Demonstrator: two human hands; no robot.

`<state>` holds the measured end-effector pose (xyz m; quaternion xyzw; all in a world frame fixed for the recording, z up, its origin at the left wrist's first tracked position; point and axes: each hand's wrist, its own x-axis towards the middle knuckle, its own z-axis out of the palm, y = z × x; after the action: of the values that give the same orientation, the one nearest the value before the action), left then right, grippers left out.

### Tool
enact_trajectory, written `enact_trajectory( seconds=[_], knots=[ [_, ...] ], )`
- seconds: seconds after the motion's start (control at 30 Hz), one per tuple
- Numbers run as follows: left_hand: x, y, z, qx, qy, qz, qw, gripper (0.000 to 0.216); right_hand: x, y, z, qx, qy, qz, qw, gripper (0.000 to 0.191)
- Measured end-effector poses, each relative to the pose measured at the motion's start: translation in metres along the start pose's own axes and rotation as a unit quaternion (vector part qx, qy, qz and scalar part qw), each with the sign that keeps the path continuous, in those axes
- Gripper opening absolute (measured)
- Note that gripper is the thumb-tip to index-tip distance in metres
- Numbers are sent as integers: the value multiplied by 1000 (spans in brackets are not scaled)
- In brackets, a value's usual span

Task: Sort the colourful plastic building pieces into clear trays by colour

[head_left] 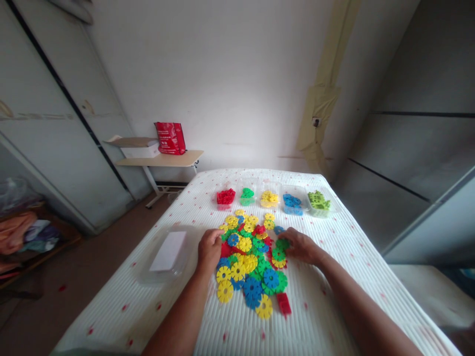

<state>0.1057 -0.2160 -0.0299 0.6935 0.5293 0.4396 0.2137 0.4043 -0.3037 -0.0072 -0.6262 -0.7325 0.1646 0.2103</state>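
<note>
A loose pile of flat, notched plastic snowflake discs in yellow (pixel 245 244), blue (pixel 253 289), green (pixel 264 269) and red (pixel 228 249) lies spread on the bed-like surface. At the pile's left edge is my left hand (pixel 210 248), its fingers curled together; whatever is in them is hidden. On the opposite edge, my right hand (pixel 301 245) reaches over green discs (pixel 282 244) with thumb and fingers apart, near a blue disc (pixel 279 230). A red rectangular piece (pixel 284 304) lies at the near right of the pile.
Behind the pile stand clear tubs of red (pixel 226 197), green (pixel 247 195), yellow (pixel 269 199), blue (pixel 292 201) and light-green pieces (pixel 318 200). A clear plastic container (pixel 144 273) with a white sheet (pixel 169 251) is at left. A side table (pixel 185 158) holds a red bag (pixel 170 139).
</note>
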Motion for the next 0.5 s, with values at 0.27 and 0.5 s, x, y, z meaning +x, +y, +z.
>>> enact_trajectory(
  seconds=[0.27,0.5],
  knots=[
    [0,-1,0,4,-1,5,1000,25,-2,5,-10,105,21,38,994,27],
    [0,-3,1,1,-3,1,1000,25,-10,4,-21,223,16,68,972,28]
  ],
)
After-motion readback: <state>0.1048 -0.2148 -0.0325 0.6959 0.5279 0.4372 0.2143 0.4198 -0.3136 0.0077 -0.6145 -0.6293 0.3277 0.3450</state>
